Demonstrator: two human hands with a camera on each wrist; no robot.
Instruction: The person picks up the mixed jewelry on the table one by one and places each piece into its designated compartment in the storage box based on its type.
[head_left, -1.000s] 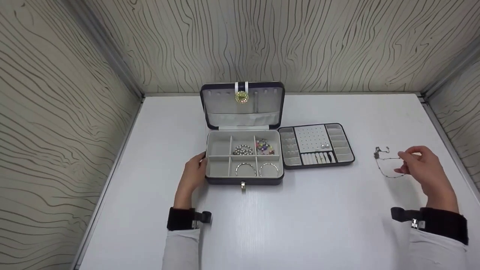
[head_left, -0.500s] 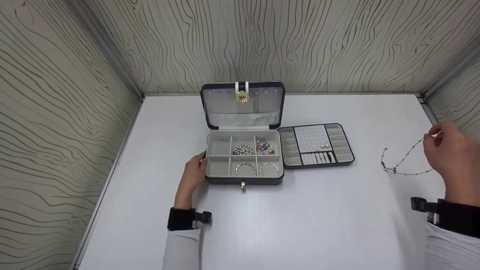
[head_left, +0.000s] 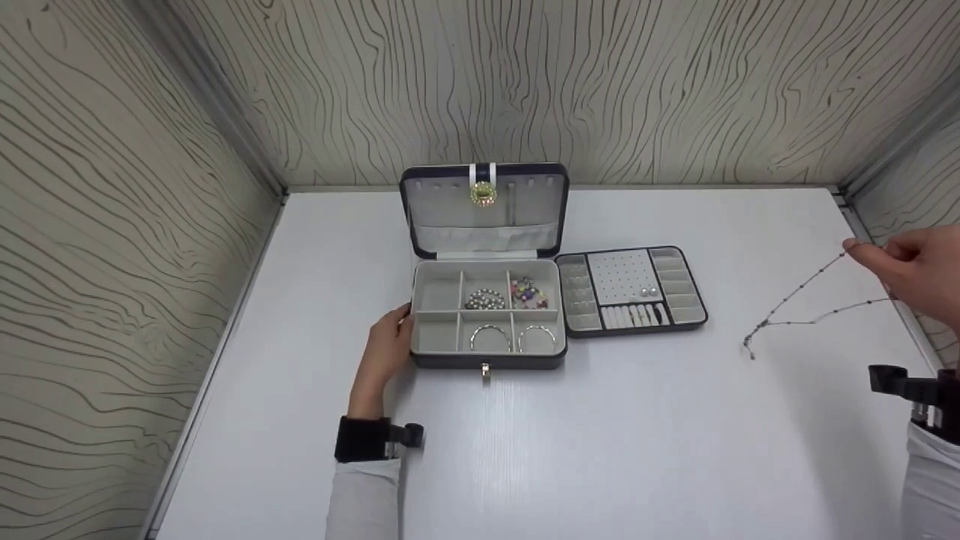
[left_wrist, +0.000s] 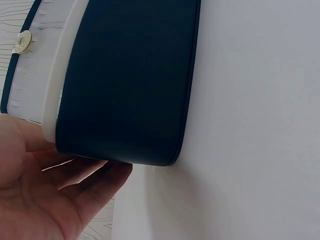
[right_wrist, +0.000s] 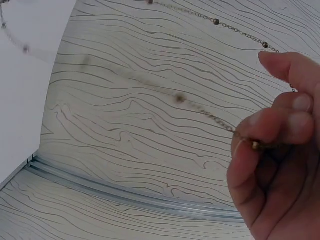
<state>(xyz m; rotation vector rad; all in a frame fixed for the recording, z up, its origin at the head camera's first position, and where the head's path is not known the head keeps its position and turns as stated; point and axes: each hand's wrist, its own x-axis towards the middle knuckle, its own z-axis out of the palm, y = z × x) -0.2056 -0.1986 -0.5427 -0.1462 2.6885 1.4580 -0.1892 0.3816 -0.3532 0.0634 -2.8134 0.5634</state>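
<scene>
A dark blue jewelry box (head_left: 487,361) stands with its lid (head_left: 487,212) raised. My left hand (head_left: 390,343) rests against its left end. In the left wrist view, the fingers (left_wrist: 100,187) touch the end of the box and do not wrap round it. At the far right, my right hand (head_left: 919,270) pinches a thin beaded chain necklace (head_left: 801,287). The necklace hangs in a slanting loop to the left, its joined ends lowest. In the right wrist view, one strand runs between the curled fingers (right_wrist: 250,127) and another passes behind the thumb.
A shallow tray (head_left: 637,329) with small compartments lies against the box's right side, holding pearl studs (head_left: 649,292) and rings. Inside the box are a pearl bracelet (head_left: 486,300), a colourful beaded bracelet (head_left: 529,294) and two bangles (head_left: 491,327). Patterned walls (head_left: 637,90) border the white table (head_left: 637,435).
My right hand has moved right and away from me, lifting the necklace and stretching its loop out. The left hand and the box have stayed in place.
</scene>
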